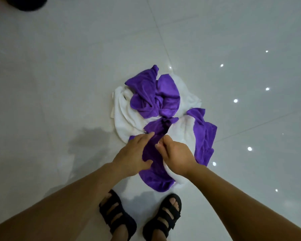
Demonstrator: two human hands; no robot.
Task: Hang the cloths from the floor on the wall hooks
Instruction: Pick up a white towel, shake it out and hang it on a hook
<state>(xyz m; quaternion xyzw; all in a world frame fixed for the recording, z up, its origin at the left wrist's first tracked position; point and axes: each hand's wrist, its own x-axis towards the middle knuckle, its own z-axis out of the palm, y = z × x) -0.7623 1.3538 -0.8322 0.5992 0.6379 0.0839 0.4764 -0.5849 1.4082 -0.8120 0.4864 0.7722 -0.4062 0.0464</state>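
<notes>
A heap of crumpled purple cloths [153,94] and white cloths [124,115] lies on the glossy floor in front of me. My left hand [134,153] reaches over the near purple cloth [155,176], fingers extended and thumb spread, touching its edge. My right hand [176,157] has its fingers curled, pinching the near white cloth [182,133] where it meets the purple one. The fingertips of both hands almost meet. No wall hooks are in view.
My feet in black strap sandals [139,218] stand just behind the heap. Pale tiled floor [59,84] stretches all round, with bright light reflections on the right. A dark object [26,4] sits at the top left corner.
</notes>
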